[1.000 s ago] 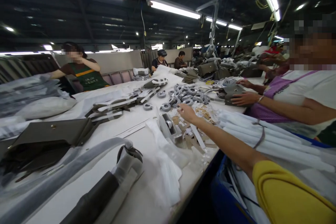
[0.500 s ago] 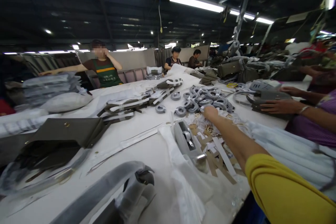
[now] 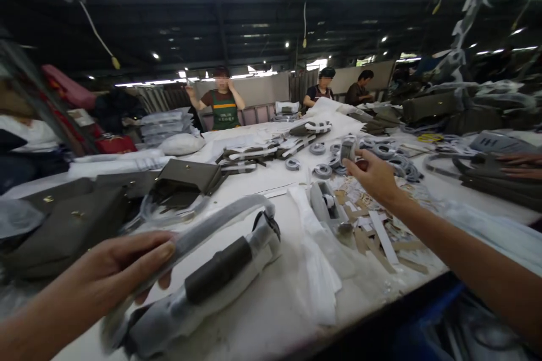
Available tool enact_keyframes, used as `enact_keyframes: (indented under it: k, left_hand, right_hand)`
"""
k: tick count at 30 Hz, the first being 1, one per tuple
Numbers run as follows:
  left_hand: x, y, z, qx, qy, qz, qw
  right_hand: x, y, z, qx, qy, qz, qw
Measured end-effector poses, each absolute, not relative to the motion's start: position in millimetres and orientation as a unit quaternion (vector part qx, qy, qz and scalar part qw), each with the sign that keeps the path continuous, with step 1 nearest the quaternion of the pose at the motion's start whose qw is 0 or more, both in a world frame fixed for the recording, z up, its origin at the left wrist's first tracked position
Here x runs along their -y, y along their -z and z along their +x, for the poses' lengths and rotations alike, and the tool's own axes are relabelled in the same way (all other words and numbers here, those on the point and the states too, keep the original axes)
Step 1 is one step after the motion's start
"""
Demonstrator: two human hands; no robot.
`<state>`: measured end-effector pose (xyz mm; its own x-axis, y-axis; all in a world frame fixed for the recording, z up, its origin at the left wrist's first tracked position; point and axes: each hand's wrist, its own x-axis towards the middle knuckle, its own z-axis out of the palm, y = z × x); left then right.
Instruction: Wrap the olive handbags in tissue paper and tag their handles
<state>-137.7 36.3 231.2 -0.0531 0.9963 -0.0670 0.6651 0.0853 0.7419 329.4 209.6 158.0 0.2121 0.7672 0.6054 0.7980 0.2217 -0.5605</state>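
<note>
At the lower left, my left hand (image 3: 127, 265) is closed around a grey wrapped strap (image 3: 220, 217), thumb on top and fingers beneath. The strap arches over a dark handle piece (image 3: 218, 271) partly covered in translucent wrap, lying near the table's front. My right hand (image 3: 375, 175) is raised over the middle of the table, pinching a small grey wrapped coil (image 3: 348, 149). Behind and beside it lies a pile of similar grey coils (image 3: 404, 166). A tape dispenser (image 3: 328, 206) stands just below, left of the right forearm.
Paper and card scraps (image 3: 381, 237) lie right of the dispenser, white sheets (image 3: 315, 271) in front of it. Dark olive bags (image 3: 76, 220) fill the left side. A co-worker's hands (image 3: 523, 163) rest on a bag at right. Three people sit or stand behind the table.
The view has swung left. My left hand has come into view holding the strap. My right hand has lifted a coil from the pile.
</note>
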Motion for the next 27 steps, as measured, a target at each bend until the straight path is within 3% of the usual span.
enact_keyframes:
  k: [6, 12, 21, 27]
  left_hand:
    - [-27.8, -249.6, -126.3, -0.588, -0.254, 0.689, 0.34]
    - [-9.5, -248.7, -128.2, -0.537, -0.282, 0.723, 0.33]
    - [0.5, -228.8, -158.8, -0.541, -0.305, 0.746, 0.242]
    - [-0.4, -236.2, -155.6, -0.536, -0.281, 0.731, 0.314]
  right_hand:
    - [-59.6, -141.3, 187.4, 0.739, -0.136, -0.412, 0.515]
    - [-27.1, -102.5, 80.7, 0.752, -0.218, -0.341, 0.521]
    - [-24.5, -116.4, 11.9, 0.768, -0.036, -0.387, 0.509]
    - [-23.0, -123.4, 8.9, 0.772, 0.009, -0.41, 0.485]
